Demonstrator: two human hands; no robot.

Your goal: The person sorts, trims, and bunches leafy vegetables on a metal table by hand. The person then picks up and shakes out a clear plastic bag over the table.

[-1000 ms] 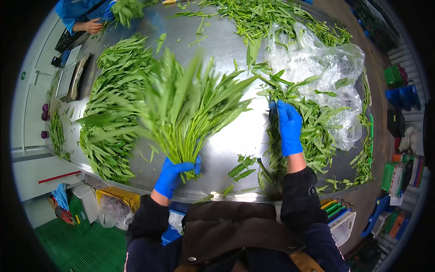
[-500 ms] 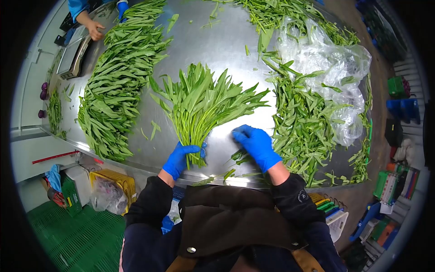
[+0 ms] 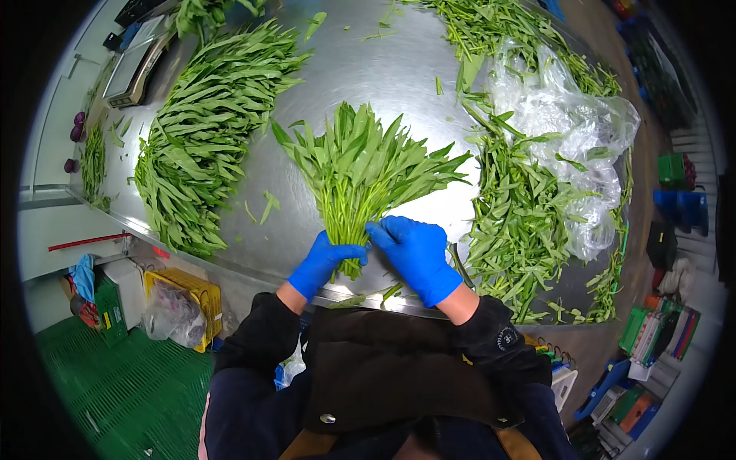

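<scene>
A bunch of long-leaved green stems (image 3: 366, 169) stands fanned out over the metal table (image 3: 368, 73), leaves pointing away from me. My left hand (image 3: 326, 264), in a blue glove, is wrapped round the lower stems. My right hand (image 3: 418, 257), gloved too, is at the right side of the stems, its thumb and forefinger pinched together at their edge; what lies between those fingertips is too small to make out. A few loose leaves lie under my hands near the table's front edge.
Piled greens (image 3: 207, 138) lie in a long row at the left, near a scale (image 3: 138, 69). On the right are loose leaves (image 3: 510, 222) and a clear plastic bag (image 3: 571, 123). A yellow crate (image 3: 203, 295) sits below the table's left edge.
My right hand has come from the loose leaves at the right to the bunch. The bunch has settled lower in my left hand. The other person's hands have left the view.
</scene>
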